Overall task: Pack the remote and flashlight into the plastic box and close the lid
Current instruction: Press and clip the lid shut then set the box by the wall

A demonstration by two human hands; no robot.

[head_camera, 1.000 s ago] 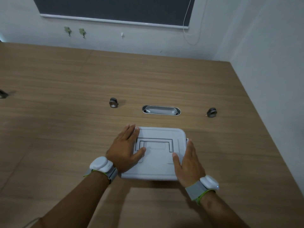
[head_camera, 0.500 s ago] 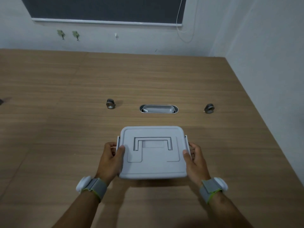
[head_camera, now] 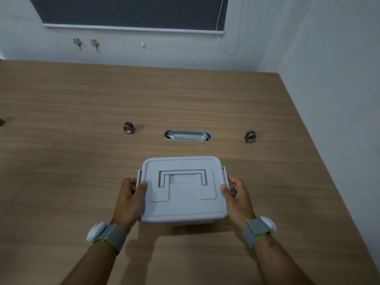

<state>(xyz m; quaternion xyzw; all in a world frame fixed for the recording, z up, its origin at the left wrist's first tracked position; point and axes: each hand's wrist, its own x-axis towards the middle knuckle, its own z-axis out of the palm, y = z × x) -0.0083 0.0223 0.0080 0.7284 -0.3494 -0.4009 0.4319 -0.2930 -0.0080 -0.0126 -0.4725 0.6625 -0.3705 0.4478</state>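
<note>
Box lid now gripped at sides.

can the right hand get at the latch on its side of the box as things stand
Probably yes: the right hand is already at the right latch of the plastic box, thumb on the lid edge, nothing between them.

one box, two hands, two wristbands, two knobs.
</note>
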